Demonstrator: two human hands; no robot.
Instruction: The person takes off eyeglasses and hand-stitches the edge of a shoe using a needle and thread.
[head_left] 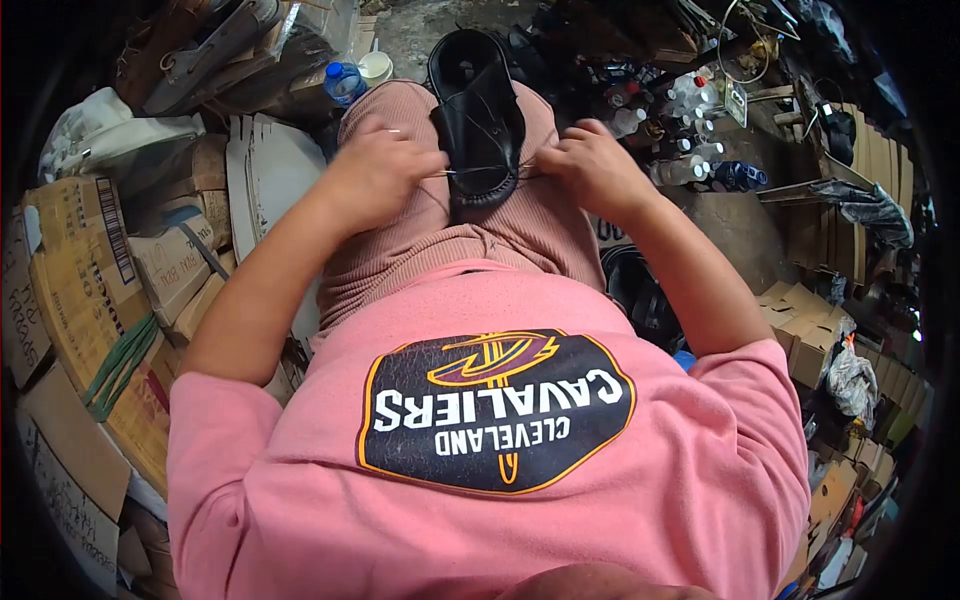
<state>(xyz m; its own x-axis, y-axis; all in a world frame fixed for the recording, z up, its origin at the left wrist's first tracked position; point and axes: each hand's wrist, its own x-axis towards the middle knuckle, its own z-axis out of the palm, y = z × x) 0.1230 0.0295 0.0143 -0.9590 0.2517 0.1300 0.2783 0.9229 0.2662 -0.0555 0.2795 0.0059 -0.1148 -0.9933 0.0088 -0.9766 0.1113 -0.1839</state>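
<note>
A black slipper [480, 120] with a wide upper lies lengthwise on my lap between my thighs, its stitched end toward me. My left hand [385, 172] is closed at its left side, slightly blurred. A thin, light-tipped piece shows at the fingertips, too small to name. On the other side my right hand [592, 170] is closed in a pinch. A dark thread [528, 166] runs from these fingers to the slipper's edge and appears to cross over toward the left fingers.
A blue-capped bottle [343, 84] and a white cup [375, 67] stand beyond my left knee. Several plastic bottles [690, 130] crowd the floor on the right. Cardboard boxes [85, 270] are stacked close by my left arm, more cartons [800, 320] at right.
</note>
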